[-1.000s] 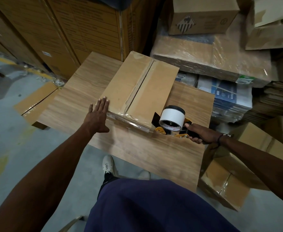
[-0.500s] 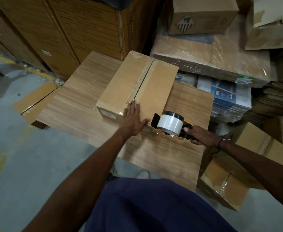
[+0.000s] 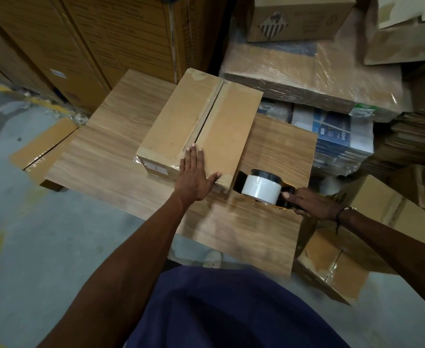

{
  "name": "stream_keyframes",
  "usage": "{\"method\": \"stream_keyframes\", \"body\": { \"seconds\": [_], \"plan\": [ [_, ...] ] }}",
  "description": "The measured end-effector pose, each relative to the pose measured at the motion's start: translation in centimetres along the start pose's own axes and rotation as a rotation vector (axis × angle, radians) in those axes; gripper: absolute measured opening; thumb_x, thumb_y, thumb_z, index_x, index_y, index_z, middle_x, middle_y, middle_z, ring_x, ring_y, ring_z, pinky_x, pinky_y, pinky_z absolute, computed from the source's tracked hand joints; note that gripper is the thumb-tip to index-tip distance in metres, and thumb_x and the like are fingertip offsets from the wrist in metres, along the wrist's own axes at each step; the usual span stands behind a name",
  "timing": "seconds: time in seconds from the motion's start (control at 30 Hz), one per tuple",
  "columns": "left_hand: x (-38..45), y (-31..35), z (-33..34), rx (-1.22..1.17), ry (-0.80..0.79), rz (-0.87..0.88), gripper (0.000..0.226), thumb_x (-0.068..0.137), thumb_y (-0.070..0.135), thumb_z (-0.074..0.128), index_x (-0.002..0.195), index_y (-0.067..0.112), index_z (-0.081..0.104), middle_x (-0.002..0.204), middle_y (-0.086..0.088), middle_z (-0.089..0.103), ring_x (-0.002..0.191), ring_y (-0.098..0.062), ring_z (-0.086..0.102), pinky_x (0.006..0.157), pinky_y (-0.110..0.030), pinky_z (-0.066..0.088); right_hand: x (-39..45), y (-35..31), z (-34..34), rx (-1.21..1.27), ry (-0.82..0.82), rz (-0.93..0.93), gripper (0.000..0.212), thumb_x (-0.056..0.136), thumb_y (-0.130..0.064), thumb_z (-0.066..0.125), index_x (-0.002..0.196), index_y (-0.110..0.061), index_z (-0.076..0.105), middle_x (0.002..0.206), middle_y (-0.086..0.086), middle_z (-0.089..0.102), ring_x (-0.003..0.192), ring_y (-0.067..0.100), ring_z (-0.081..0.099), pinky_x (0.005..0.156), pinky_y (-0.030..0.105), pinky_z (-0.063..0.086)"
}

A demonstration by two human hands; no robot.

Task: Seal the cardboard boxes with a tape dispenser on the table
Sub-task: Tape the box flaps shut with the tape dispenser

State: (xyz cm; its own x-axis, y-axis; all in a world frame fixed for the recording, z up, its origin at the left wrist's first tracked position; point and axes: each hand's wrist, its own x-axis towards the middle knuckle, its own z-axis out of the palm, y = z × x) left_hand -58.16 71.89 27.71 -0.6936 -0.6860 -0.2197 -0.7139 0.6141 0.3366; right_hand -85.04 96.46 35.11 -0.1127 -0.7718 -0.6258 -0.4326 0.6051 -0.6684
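A brown cardboard box (image 3: pixel 181 121) lies on the wooden table (image 3: pixel 111 167), its two top flaps meeting at a centre seam with clear tape along the near edge. My left hand (image 3: pixel 195 175) presses flat on the box's near end, fingers together over the seam, thumb spread. My right hand (image 3: pixel 311 203) grips the handle of the tape dispenser (image 3: pixel 261 188), which carries a white roll and sits at the box's near right corner, touching or very close to it.
Tall stacked cartons (image 3: pixel 93 41) stand behind the table on the left. Wrapped pallets and boxes (image 3: pixel 314 71) crowd the right. A taped box (image 3: pixel 337 267) sits on the floor at the right, flat cardboard (image 3: pixel 43 146) at the left.
My left hand slid right from the box's near left corner onto the seam and flattened there. The box turned a little. The dispenser stayed by the near right corner.
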Motion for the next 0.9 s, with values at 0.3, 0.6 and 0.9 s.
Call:
{"method": "stream_keyframes", "body": {
  "seconds": [0.3, 0.6, 0.9],
  "plan": [
    [0.2, -0.4, 0.7, -0.005, 0.037, 0.016, 0.105, 0.094, 0.08, 0.015, 0.164, 0.004, -0.007, 0.171, -0.02, -0.014, 0.159, -0.033, -0.015, 0.129, -0.051, 0.002, 3.2, -2.0, -0.9, -0.009, -0.092, 0.114, 0.067, 0.098, -0.074, 0.036, 0.071, -0.014, 0.051, 0.059, 0.002, 0.041, 0.047, 0.014, 0.031, 0.047, 0.023, 0.031],
    [0.2, -0.2, 0.6, 0.002, 0.042, 0.015, 0.102, 0.097, 0.076, 0.022, 0.164, 0.004, -0.007, 0.171, -0.02, -0.015, 0.159, -0.034, -0.015, 0.129, -0.05, 0.001, 3.2, 2.2, -0.4, -0.117, 0.231, 0.25, 0.081, 0.088, -0.088, 0.03, 0.066, -0.014, 0.056, 0.056, 0.005, 0.053, 0.049, 0.019, 0.048, 0.058, 0.033, 0.045],
    [0.3, -0.4, 1.1, 0.029, 0.075, 0.025, 0.1, 0.1, 0.075, 0.023, 0.164, 0.003, -0.004, 0.172, -0.021, -0.01, 0.159, -0.034, -0.012, 0.129, -0.049, 0.002, 6.0, 4.7, 6.9, -0.146, 0.758, 0.251, 0.077, 0.09, -0.088, 0.03, 0.082, -0.019, 0.063, 0.073, 0.008, 0.064, 0.069, 0.031, 0.062, 0.057, 0.034, 0.035]
  ]
}}
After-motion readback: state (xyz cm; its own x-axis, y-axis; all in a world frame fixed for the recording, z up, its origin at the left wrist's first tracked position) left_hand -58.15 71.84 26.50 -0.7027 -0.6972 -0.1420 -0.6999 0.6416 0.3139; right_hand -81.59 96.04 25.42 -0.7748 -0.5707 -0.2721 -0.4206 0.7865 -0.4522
